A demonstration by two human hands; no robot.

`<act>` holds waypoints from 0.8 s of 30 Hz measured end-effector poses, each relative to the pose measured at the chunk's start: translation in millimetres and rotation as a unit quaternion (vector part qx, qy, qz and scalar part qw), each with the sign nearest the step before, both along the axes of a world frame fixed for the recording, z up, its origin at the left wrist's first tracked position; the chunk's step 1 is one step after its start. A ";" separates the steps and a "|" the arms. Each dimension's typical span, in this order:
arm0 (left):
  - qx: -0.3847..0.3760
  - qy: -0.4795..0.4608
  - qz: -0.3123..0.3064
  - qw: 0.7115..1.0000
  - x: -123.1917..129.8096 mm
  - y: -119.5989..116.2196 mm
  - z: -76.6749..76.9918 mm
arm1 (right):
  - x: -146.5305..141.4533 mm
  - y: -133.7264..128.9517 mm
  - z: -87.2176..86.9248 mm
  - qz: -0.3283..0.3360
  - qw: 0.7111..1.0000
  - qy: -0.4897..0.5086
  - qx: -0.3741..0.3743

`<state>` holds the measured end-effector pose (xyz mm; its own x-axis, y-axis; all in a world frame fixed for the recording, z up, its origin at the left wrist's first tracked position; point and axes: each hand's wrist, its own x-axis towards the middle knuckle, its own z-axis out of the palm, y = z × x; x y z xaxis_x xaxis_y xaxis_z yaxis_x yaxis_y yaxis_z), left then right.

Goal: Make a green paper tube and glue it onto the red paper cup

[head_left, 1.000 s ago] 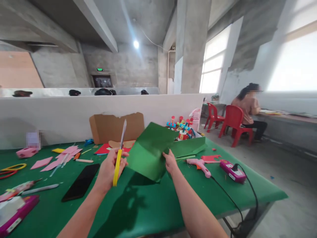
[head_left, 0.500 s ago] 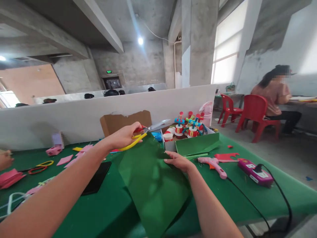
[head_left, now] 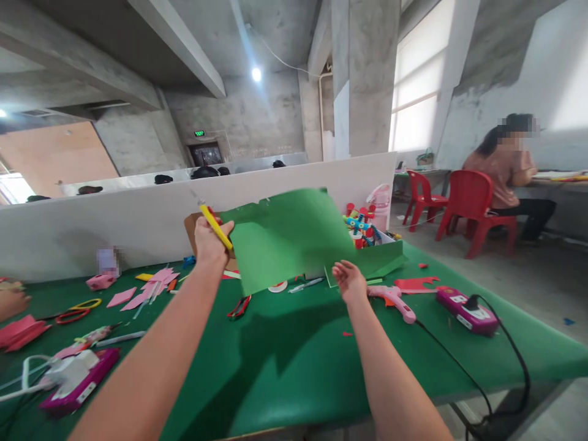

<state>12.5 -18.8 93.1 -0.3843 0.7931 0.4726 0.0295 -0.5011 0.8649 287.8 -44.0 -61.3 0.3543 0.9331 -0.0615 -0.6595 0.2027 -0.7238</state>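
My left hand is closed around scissors with a yellow and red handle, blades pointing up and away. The same hand grips the left edge of a green sheet, which hangs tilted above the table. Just below the sheet's lower right edge is my right hand, its fingers loosely curled and nothing visible in them. Behind the sheet, part of the box with colourful toy figures is hidden. Beneath it lie red-handled pliers and a pen-like tool.
A pink glue gun and a purple power strip with cables lie at right. Another power strip, pink paper pieces and other scissors are at left, near another person's hand. A white partition runs behind.
The green sheet has been lifted and turned from upright over the table to crosswise. My left hand has moved left, the scissors swinging upward. My right hand has come away from the sheet's upper edge.
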 end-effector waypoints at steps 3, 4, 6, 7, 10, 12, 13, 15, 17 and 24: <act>-0.029 -0.096 0.018 0.995 24.6 -2.4 -32.7 | -34.1 -8.4 -0.8 0.106 0.994 -0.020 0.018; -0.041 -0.117 0.014 0.992 35.4 -5.2 -45.1 | -46.3 -12.4 1.5 0.176 0.982 -0.015 0.065; -0.063 -0.147 -0.001 0.987 57.9 -12.6 -69.7 | -63.5 -20.5 8.7 0.240 0.960 0.013 0.141; -0.073 -0.156 -0.013 0.985 68.3 -16.9 -81.1 | -66.7 -23.9 13.0 0.252 0.952 0.027 0.169; -0.105 -0.164 -0.055 0.979 89.6 -29.2 -108.2 | -53.0 -29.9 24.1 0.229 0.955 0.041 0.183; -0.125 -0.152 -0.090 0.976 92.7 -35.3 -119.8 | -30.8 -30.3 26.7 0.185 0.971 0.024 0.151; -0.134 -0.141 -0.107 0.975 91.2 -37.4 -123.7 | -19.0 -29.7 26.2 0.154 0.980 0.014 0.128; -0.149 -0.115 -0.137 0.972 84.1 -40.0 -128.9 | 1.1 -27.1 22.7 0.112 0.991 -0.020 0.072; -0.162 -0.087 -0.163 0.969 75.2 -40.8 -131.9 | 12.4 -23.6 18.6 0.105 0.992 -0.066 0.030; -0.200 -0.037 -0.226 0.952 57.6 -35.0 -144.9 | 17.4 -9.0 17.9 0.123 0.989 -0.057 -0.058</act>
